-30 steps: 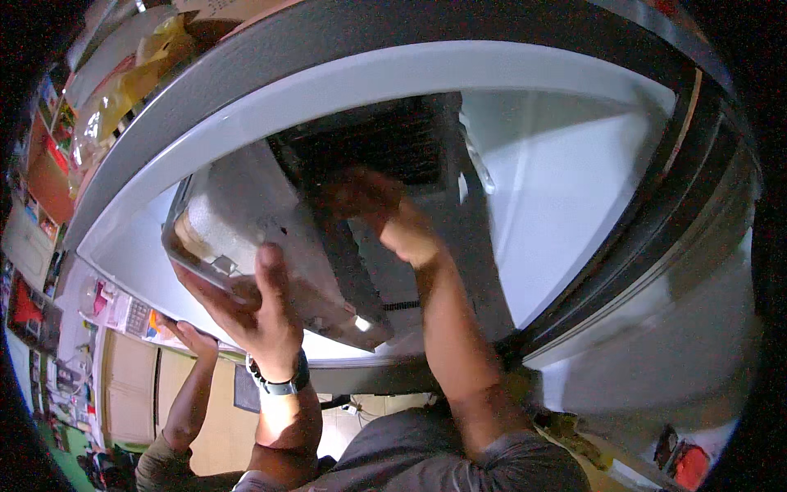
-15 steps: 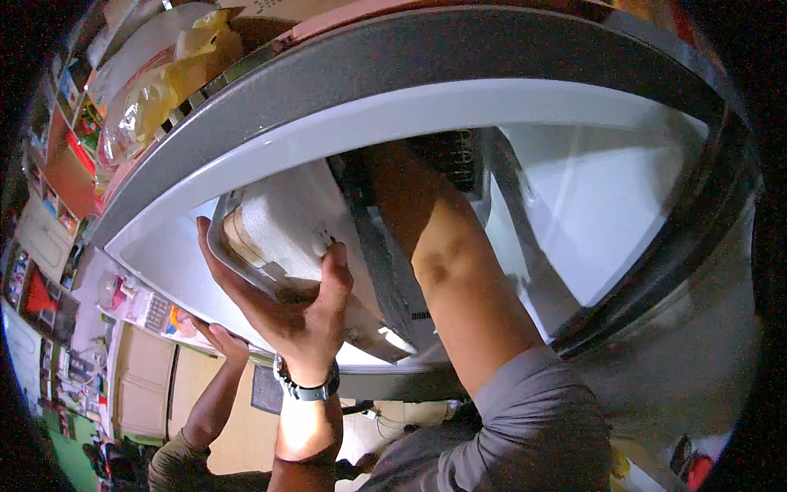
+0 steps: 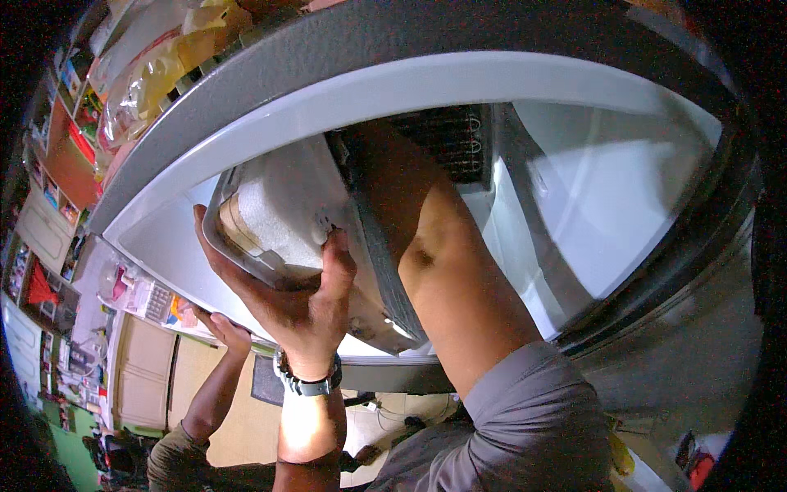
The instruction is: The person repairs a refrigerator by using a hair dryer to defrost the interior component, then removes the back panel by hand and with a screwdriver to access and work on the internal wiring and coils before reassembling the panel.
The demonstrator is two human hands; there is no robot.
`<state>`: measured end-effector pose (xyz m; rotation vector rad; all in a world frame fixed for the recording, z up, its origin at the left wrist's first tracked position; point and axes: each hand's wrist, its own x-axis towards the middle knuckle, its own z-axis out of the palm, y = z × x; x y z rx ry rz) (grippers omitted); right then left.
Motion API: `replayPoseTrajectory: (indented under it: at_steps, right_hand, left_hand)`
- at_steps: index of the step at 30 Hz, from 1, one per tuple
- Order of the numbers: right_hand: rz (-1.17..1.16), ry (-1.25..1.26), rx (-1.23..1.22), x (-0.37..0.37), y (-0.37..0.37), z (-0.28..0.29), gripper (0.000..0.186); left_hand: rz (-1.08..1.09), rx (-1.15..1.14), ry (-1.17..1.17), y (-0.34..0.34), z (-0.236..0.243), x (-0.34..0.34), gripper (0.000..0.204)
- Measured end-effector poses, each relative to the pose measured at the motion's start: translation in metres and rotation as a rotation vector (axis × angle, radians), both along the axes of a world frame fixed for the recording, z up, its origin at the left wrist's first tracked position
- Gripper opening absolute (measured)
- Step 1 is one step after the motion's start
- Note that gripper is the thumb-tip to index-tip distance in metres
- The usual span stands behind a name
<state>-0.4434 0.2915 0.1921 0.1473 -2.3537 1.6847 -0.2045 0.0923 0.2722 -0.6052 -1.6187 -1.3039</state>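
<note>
A panel with a pale plastic rim and a white foam block on its back stands tilted inside a white-lined cabinet, which looks like a fridge. My left hand, with a watch on its wrist, is closed on the panel's near edge, thumb against the foam side and fingers around the rim. A dark grey strip runs along the panel's right side. My right forearm reaches past this strip deep into the cabinet. The right hand is hidden in the dark beyond it, near a black finned coil.
The cabinet's grey outer frame curves around the opening. At left, a co-worker's hand rests by the cabinet's side edge. Plastic bags and cluttered shelves stand farther left. Cables lie on the floor below.
The view has shifted slightly, and more of the black coil and its wire loops shows. My left hand keeps its hold on the foam-backed panel. My right arm stays inside the cabinet.
</note>
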Motion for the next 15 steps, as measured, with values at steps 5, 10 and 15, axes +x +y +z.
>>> replayPoseTrajectory:
  at_steps: [5,10,15]
  right_hand:
    - [0.022,-0.024,0.011,0.004,-0.005,-0.003,0.048]
    - [0.023,-0.047,0.025,0.013,0.005,-0.013,0.048]
    - [0.037,-0.060,0.026,0.008,-0.001,-0.001,0.048]
  left_hand:
    - [0.044,-0.096,0.024,-0.003,-0.001,-0.001,0.110]
    - [-0.004,-0.098,0.013,-0.001,-0.002,0.000,0.116]
    - [0.036,-0.125,-0.010,-0.009,-0.004,0.000,0.118]
